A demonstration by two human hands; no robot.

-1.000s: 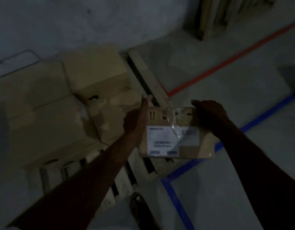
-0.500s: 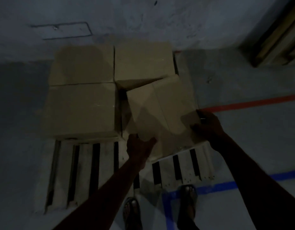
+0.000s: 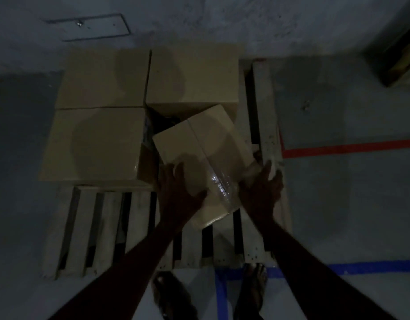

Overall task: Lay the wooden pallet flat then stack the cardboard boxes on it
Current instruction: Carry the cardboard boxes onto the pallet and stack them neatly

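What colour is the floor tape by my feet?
The tape is blue, shown best in the head view.

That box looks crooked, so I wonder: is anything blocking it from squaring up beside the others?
Nothing I can make out: the gap beside the crooked box is very dark. Its far corner crowds the back-right box on the pallet.

The wooden pallet (image 3: 139, 222) lies flat on the grey floor (image 3: 338, 204), bearing four cardboard boxes (image 3: 100, 142).
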